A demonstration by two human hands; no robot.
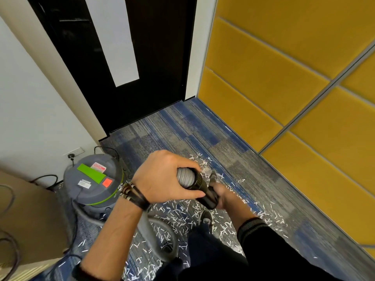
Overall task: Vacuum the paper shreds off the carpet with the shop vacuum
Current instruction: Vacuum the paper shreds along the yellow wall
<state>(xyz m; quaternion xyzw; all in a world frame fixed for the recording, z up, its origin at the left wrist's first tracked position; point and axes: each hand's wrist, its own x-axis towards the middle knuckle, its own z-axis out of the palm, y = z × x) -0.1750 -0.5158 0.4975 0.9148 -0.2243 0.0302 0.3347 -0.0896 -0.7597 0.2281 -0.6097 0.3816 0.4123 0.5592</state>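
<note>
My left hand [166, 175] grips the grey ribbed hose [185, 178] where it joins the black wand [205, 189]. My right hand [222, 193] wraps around the black wand lower down and is mostly hidden behind it. The wand's tip [213, 175] points down at the carpet [182, 130]. White paper shreds [172, 220] lie scattered over the blue and grey carpet around my feet and beyond the wand tip. The grey shop vacuum [93, 179], with a green band and green label, stands to my left. Its hose loops down past my left forearm.
A dark door [142, 57] with a white panel closes the far end. Yellow padded wall panels [284, 88] run along the right. A white wall with a socket [74, 153] and a plugged cable is at the left. A cardboard box [30, 220] and cables sit at the lower left.
</note>
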